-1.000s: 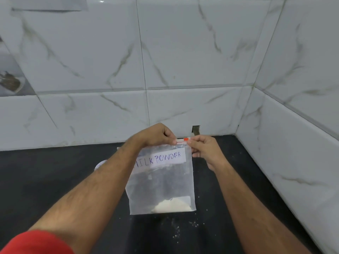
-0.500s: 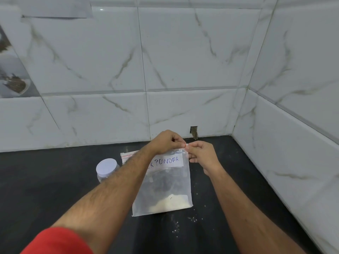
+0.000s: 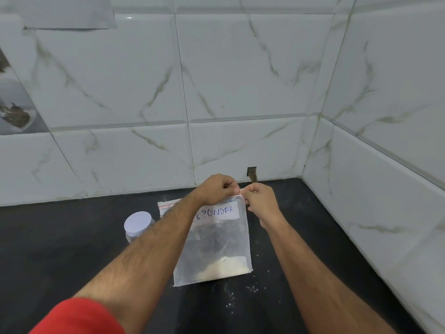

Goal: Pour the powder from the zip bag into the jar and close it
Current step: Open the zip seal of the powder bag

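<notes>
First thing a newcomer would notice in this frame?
Both hands, left hand and right hand, pinch the top edge of a clear zip bag labelled POWDER, centre frame over the black counter. A little white powder sits in its bottom corner. A white-lidded jar stands left of it, lid on.

Pretty sure this is a home kitchen corner. Glossy white marble-look wall tiles [image 3: 240, 68] wrap 2 sides of a black stone tabletop [image 3: 60, 249], 1 tile at the left edge has a food picture [image 3: 14, 114] on it, and spilled white powder specks [image 3: 231, 300] dot the surface.
</notes>
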